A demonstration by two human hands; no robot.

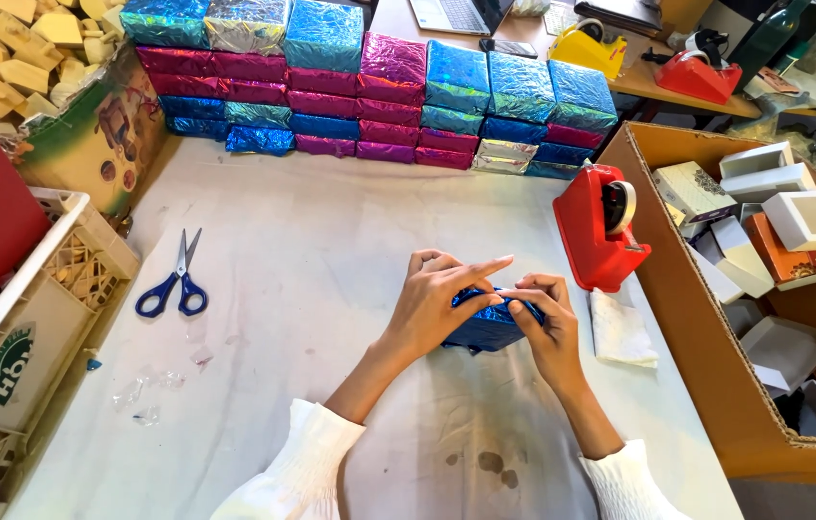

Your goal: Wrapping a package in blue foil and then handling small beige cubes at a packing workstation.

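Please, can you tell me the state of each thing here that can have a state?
left hand: pressing on the blue foil parcel
right hand: gripping the parcel's end
blue foil parcel: wrapped, lying on the table
scissors: shut, lying flat
red tape dispenser: upright, roll loaded
cardboard box: open, holding small boxes
wrapped parcels: stacked in rows

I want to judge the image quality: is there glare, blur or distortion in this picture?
Head view: light is even and soft, shadows faint; the foil-wrapped blocks throw bright glints; both hands, left hand and right hand, on the blue foil packet look sharp; the wide lens bends the table edges and the cardboard box.
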